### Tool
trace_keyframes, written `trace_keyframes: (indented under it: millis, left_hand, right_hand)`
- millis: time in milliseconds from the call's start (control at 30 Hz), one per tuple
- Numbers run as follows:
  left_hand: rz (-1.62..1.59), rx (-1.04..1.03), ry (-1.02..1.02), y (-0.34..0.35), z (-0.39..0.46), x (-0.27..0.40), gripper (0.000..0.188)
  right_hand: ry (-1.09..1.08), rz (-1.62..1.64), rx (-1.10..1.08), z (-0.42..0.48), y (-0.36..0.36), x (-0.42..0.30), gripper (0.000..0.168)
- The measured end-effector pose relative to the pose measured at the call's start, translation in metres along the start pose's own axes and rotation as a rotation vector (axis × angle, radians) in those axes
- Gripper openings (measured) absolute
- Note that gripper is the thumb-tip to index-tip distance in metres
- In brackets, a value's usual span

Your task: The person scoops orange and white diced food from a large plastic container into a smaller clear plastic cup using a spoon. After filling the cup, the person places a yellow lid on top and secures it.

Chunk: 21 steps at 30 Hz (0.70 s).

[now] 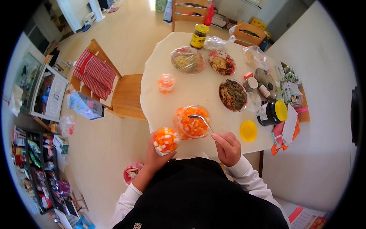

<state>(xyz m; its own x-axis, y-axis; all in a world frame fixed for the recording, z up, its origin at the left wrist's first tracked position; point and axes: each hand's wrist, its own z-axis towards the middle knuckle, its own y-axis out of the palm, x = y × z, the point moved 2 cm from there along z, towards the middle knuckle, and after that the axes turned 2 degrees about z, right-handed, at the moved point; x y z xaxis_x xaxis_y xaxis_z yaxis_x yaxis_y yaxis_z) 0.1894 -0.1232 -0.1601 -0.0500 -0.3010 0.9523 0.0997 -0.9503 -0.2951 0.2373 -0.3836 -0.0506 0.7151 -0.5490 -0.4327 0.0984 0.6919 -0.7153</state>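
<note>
My left hand [155, 154] is wrapped around a small clear jar [166, 140] filled with orange and white cubes. In my right hand [227, 147] is the handle of a metal spoon [203, 120], its bowl over the mouth of a larger clear container [192, 121] of similar cubes. The small jar is held close beside the left of that container. A second small jar [166, 83] with a clear lid and orange pieces stands farther back on the left of the table. To the right of my right hand lies a yellow lid [248, 130].
The pale table [171, 106] also bears a plate of dark food [233, 95], a film-covered plate [188, 60], another food plate [222, 63], a yellow-lidded glass jar [199, 35] and a black jar [272, 112] lying tipped. A wooden chair [128, 94] stands left.
</note>
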Motion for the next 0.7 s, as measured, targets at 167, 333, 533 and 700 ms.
trace_keyframes:
  millis: [167,333,533,700]
  left_hand:
    - [-0.061,-0.004,-0.071,0.000,-0.004,-0.006,0.092]
    - [-0.109,0.053,-0.103,-0.001,-0.002,-0.008,0.088]
    - [-0.044,0.040,-0.049,-0.004,0.000,-0.017,0.090]
    - [-0.033,0.098,-0.084,0.003,0.005,-0.033,0.084]
  right_hand:
    - [-0.081,-0.065,-0.029,-0.018,0.014,0.015,0.036]
    - [-0.058,-0.010,0.074,-0.011,0.011,0.005,0.035]
    - [0.019,0.057,0.155,-0.018,0.011,0.004,0.031]
    - [0.527,0.389,0.337,-0.030,0.010,0.014,0.020]
